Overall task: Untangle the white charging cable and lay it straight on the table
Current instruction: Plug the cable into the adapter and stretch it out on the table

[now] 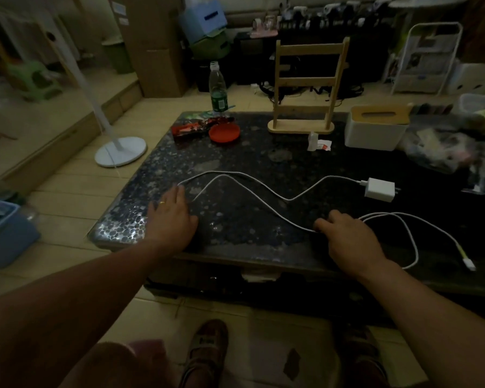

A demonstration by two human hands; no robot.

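Dim light falls on a dark speckled stone table (235, 152) set on a tiled floor, with cluttered shelves and boxes behind it.

On the near half of the table the right hand (350, 242) lies knuckles up, fingers curled down onto the white charging cable (249, 189); the cable passes under the fingertips at the hand's 9 o'clock side, so it looks pinched or pressed there, though how tightly I cannot tell. The left hand (171, 217) rests flat and spread, palm down, holding nothing; its fingertips touch a bend of the cable at 12 o'clock.

From the right hand the cable runs toward 10 o'clock in 2 wavy strands that cross once, one ending at the left hand's fingertips, the other reaching the white wall charger (380, 189) lying at 1 o'clock from the right hand. Toward 3 o'clock of that hand the cable forms a loose loop, ending in a plug with a yellow-green collar (466, 260) near the table's front edge. It is not straight.

Farther out, at 12 o'clock on the table, stands a small wooden ladder-shaped rack (305, 88). At 11 o'clock sit a red lid (224, 132), a red snack wrapper (191, 128) and a clear plastic bottle (218, 88). At 1 o'clock is a white tissue box with a wooden top (375, 130), with a clear plastic bag (443, 147) just beside it. A white fan base (120, 155) stands on the floor off the table's left side.
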